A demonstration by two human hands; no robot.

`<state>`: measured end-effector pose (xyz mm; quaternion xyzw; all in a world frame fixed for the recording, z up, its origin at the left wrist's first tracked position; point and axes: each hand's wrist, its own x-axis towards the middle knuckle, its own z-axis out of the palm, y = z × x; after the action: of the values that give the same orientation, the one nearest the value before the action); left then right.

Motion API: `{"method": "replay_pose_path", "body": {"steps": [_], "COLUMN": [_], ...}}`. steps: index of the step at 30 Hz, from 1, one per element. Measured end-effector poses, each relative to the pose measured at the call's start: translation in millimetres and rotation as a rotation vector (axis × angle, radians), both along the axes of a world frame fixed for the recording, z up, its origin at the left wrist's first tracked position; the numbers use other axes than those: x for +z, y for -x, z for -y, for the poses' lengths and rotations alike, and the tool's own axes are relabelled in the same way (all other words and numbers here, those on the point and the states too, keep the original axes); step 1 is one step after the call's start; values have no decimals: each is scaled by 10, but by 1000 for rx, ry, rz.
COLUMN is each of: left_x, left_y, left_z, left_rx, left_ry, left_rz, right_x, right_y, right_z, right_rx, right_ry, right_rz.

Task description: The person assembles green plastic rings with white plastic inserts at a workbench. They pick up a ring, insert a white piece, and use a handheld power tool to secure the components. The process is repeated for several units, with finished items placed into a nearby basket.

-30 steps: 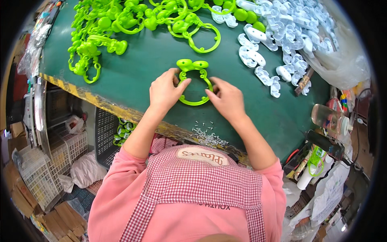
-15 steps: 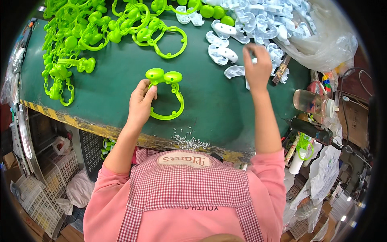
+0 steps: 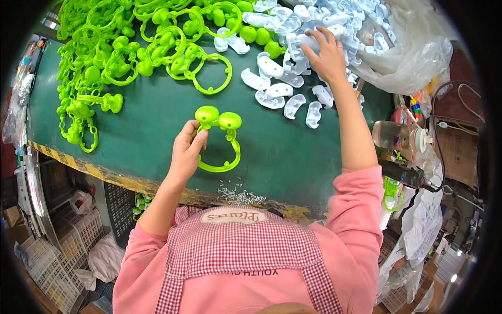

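Green table [image 3: 141,141] below, my left hand [image 3: 186,152] pinches the likely light, stiff ring [image 3: 217,168] by its side; whether my right hand [image 3: 328,58] grips white pieces [image 3: 270,66], I can't tell.

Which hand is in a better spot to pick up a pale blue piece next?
Probably the right hand: it is right at the pile of pale blue pieces. The left hand is farther away and is holding the green ring.

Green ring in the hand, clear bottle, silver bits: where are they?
Green ring [image 3: 230,121]: head view, right round knob.
Clear bottle [image 3: 390,134]: head view, see-through body.
Silver bits [image 3: 241,198]: head view, pile's middle.
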<state>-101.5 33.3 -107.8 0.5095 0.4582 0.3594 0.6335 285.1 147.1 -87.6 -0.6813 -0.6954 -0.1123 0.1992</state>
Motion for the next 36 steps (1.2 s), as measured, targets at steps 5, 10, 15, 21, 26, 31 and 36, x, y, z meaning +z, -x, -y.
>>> {"method": "replay_pose_path", "body": {"steps": [5, 10, 15, 21, 26, 31, 36], "left_x": [13, 49, 176, 332, 394, 287, 219], "left_y": [-120, -116, -149, -137, -83, -81, 0], "left_z": [-1, 54, 108, 173, 238, 305, 391], "left_rx": [-36, -63, -77, -98, -112, -67, -63], "left_ry": [98, 144, 230, 261, 367, 431, 457], "left_rz": [119, 151, 205, 282, 421, 433, 418], "right_x": [124, 277, 214, 77, 144, -239, -222], "right_y": [260, 305, 377, 441, 1201, 1555, 1611], "right_z": [684, 928, 801, 727, 1605, 1971, 2005], "right_rx": [96, -61, 203, 41, 336, 362, 198], "right_ry": [37, -193, -70, -132, 58, 195, 342], "right_rz": [-94, -163, -129, -170, -308, -387, -472]}}
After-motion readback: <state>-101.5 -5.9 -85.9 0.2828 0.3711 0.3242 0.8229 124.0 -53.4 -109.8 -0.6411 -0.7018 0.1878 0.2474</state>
